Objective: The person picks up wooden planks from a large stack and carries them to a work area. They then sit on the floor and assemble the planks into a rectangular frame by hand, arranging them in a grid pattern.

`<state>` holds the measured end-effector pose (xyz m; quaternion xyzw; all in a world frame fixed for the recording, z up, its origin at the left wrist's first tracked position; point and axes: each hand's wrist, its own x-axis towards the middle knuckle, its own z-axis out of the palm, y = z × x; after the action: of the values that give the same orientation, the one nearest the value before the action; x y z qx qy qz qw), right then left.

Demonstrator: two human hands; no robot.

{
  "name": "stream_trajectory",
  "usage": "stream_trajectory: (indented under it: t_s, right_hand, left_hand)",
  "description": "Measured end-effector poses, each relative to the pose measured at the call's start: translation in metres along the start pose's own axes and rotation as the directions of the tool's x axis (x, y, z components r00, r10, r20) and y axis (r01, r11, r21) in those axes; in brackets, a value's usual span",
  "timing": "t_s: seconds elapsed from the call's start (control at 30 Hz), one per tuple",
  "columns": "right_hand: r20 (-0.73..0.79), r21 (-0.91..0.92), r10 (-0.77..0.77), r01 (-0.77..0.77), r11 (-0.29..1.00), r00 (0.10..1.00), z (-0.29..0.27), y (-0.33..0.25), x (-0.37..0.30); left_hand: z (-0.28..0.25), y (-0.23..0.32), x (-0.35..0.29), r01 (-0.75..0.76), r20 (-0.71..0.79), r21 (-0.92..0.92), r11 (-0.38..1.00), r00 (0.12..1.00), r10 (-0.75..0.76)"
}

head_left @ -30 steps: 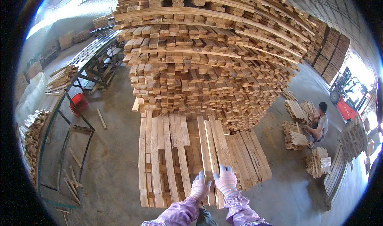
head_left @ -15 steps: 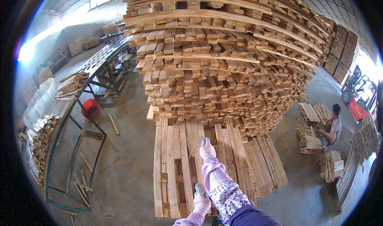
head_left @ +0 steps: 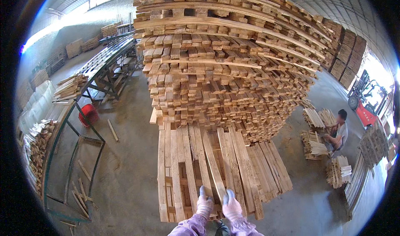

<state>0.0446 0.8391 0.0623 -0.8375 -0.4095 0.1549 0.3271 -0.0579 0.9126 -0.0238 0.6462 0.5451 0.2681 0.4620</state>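
Long wooden planks lie side by side on a pallet-like stack [head_left: 161,173] in front of me, with gaps between several of them. My right hand [head_left: 232,207], in a pale glove with grey fingertips, is closed on the near end of a narrow wooden plank [head_left: 214,165], which lies slightly askew. Just left of it, my left hand [head_left: 205,203], gloved alike, is closed at the near end of the neighbouring plank [head_left: 201,156], its thumb on top. The undersides of both hands' fingers are hidden.
A tall pile of stacked boards [head_left: 216,77] rises directly ahead. At left stand a green metal frame [head_left: 71,156] and a red bucket [head_left: 88,115]. A person [head_left: 339,131] crouches among bundles of slats [head_left: 313,144] at right, near a red forklift [head_left: 366,106].
My right hand has drawn back toward me from farther up the planks to the near end. A plank there now lies askew. My left hand has shifted slightly left and away from me.
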Motion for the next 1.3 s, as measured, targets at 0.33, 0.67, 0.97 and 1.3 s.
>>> stream_trajectory:
  t_s: [0.33,0.67,0.97,1.3]
  right_hand:
    - [0.346,-0.604,0.237,0.023,0.796,0.908,-0.056,0.006,0.004]
    - [0.534,-0.375,0.053,0.18,0.91,0.844,-0.073,-0.063,0.08]
    - [0.148,-0.07,0.05,-0.04,0.997,0.988,0.134,-0.111,0.247]
    - [0.053,-0.112,0.076,-0.069,0.991,0.996,0.133,-0.091,0.216]
  left_hand:
    - [-0.024,0.077,-0.009,-0.089,0.328,0.429,0.899,0.942,-0.064]
    - [-0.092,0.05,-0.028,-0.244,-0.169,0.396,0.885,0.928,0.331]
    - [-0.057,0.013,0.004,0.158,-0.042,0.177,0.971,0.987,-0.153]
    - [-0.046,-0.022,0.009,0.059,-0.052,-0.146,0.987,0.996,-0.067]
